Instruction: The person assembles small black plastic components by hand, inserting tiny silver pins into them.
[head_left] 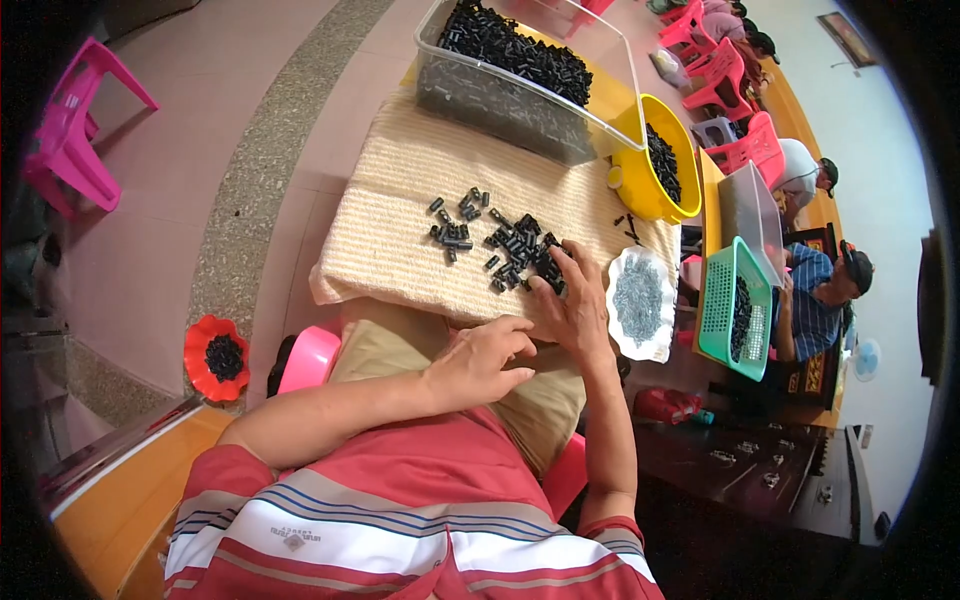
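Observation:
My right hand (577,310) reaches over the near edge of the cloth-covered table (385,215). Its fingers are spread, and the fingertips touch the right side of a loose pile of small black cylindrical pieces (515,245). A smaller cluster of the same pieces lies a little to the left. My left hand (480,362) hovers over my lap at the table's front edge, fingers loosely bent and thumb apart, with nothing visible in it. Just right of my right hand sits a white scalloped dish (617,310) full of small clear or greyish parts.
A clear plastic bin (500,130) heaped with black pieces stands at the table's far side. Beside it is a yellow basin (632,185) of similar pieces. A red scalloped bowl (195,360) is at left; a green basket (715,310) stands at right, near a seated person.

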